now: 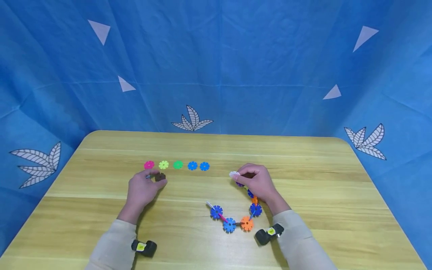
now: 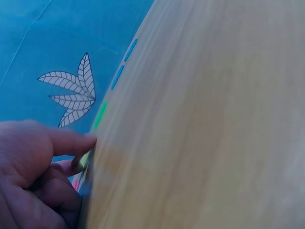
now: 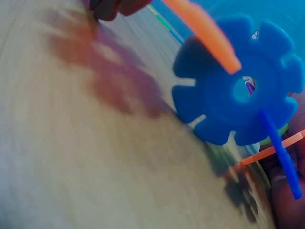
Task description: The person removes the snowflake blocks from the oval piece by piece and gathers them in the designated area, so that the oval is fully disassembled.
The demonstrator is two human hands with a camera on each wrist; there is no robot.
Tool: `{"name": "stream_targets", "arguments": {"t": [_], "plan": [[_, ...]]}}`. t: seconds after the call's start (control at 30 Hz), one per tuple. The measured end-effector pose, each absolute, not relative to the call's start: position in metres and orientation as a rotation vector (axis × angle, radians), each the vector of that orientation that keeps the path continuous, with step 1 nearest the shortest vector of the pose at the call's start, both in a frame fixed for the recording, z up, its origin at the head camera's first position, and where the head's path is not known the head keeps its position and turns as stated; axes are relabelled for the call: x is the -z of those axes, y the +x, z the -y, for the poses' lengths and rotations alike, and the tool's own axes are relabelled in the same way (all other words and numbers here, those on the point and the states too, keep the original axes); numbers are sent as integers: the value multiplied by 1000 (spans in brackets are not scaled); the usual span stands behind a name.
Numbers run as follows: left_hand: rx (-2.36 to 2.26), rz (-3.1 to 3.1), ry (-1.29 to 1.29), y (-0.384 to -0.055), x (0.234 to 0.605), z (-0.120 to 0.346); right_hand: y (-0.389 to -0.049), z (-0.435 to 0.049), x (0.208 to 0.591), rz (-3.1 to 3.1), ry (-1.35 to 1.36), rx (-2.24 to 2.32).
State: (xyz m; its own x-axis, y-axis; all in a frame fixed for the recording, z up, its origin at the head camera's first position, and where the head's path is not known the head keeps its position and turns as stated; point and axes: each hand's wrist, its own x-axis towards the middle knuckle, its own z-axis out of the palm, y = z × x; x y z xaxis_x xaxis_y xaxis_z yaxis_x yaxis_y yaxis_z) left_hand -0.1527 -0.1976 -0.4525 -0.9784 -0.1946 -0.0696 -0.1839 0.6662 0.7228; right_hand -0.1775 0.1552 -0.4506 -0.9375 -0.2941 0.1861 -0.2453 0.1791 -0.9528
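Pinching a white, notched, flat plastic disc (image 1: pixel 233 174) between thumb and fingers, our right hand (image 1: pixel 259 183) is sitting at the far end of a curved chain of multicoloured notched plastic discs (image 1: pixel 229 225). Our left hand (image 1: pixel 143 188) is holding a dark brown, notched plastic disc (image 1: pixel 160 177) in a narrow grip, on the left of the pale wooden worktop (image 1: pixel 320 210). Just beyond it, five loose discs are lying in a row: pink (image 1: pixel 149 165), yellow-green (image 1: pixel 163 165), green (image 1: pixel 178 164) and two blue ones, the left (image 1: pixel 192 165) and the right (image 1: pixel 204 166).

By our judgement, the linking is looking more than half done: roughly a dozen discs are forming the chain, whose near-left end is finishing in a pale disc standing edge-on. The five in the row and the dark brown one are remaining unlinked. Whether the white disc is fully slotting into its purple neighbour (image 1: pixel 240 184), we are not managing to tell.
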Motion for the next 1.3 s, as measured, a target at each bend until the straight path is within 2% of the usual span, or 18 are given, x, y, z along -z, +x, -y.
{"name": "stream_targets", "arguments": {"t": [0.47, 0.7, 0.93, 1.13, 1.3], "plan": [[1269, 2837, 398, -152, 452, 196, -177, -155, 448, -2381, -517, 1899], [1299, 2825, 421, -152, 451, 196, -189, -160, 477, -2351, -527, 1941], [1310, 2805, 389, -151, 451, 193, -192, -161, 484, -2328, -543, 1987], [1314, 2786, 411, -150, 452, 192, -189, -158, 478, -2365, -578, 1949], [1332, 2767, 424, -150, 455, 192, -178, -154, 454, -2395, -585, 1893]]}}
